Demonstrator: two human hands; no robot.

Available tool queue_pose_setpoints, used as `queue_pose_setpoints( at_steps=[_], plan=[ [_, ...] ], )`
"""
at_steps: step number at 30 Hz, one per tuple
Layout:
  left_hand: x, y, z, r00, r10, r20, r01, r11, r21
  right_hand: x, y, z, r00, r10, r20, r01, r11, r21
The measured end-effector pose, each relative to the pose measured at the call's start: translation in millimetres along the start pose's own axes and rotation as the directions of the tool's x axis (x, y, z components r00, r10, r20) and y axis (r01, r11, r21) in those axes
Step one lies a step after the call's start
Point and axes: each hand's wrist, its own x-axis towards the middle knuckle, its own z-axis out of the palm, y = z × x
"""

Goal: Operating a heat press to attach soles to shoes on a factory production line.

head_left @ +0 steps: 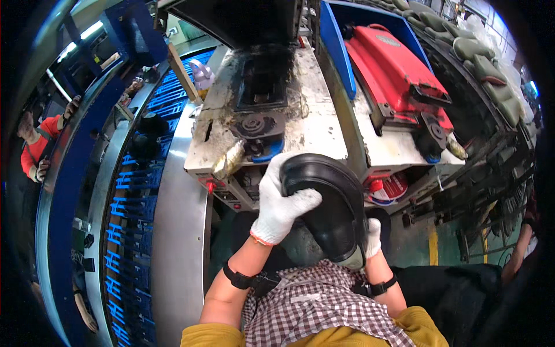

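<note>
A black leather shoe (329, 202) is held in front of my body, tilted, with its rounded end away from me. My left hand (280, 199), in a white knitted glove, grips the shoe at its far left side, the thumb lying across it. My right hand (373, 236), gloved the same, is at the shoe's near right side; its fingers are mostly hidden behind the shoe. Just beyond the shoe stands a white, dirt-stained machine (315, 124) with a black recess (262, 81) in its top and a dark round fixture (254, 124) at its front.
A red machine cover (393, 69) sits within a blue housing (335, 52) at right. Blue racks (124, 214) and a metal ledge (179, 231) run along my left. Shoe lasts (480, 63) are piled at far right. Another person in red (43, 141) stands at far left.
</note>
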Motion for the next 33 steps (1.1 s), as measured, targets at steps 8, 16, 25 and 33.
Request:
queue_pose_setpoints(
  at_steps=[8, 16, 25, 33],
  plan=[
    [-29.0, -15.9, 13.7, 0.988, 0.002, 0.153, -0.017, 0.995, 0.096, 2.4, 26.3, 2.4, 0.995, 0.070, 0.073, -0.079, 0.989, 0.124],
    [-36.7, -10.0, 15.1, 0.986, 0.122, 0.116, -0.151, 0.947, 0.285, 13.0, 28.6, 48.2, 0.983, 0.183, 0.027, -0.185, 0.970, 0.158],
    [-28.7, 8.3, 17.7, 0.995, 0.072, 0.069, -0.094, 0.907, 0.411, 15.5, 36.0, 88.2, 0.973, -0.118, 0.196, 0.229, 0.471, -0.852],
    [-13.3, 5.7, 15.7, 0.994, -0.041, 0.097, 0.053, 0.990, -0.127, 29.8, 51.3, 93.0, 0.972, -0.108, 0.207, 0.203, 0.830, -0.520]
  ],
)
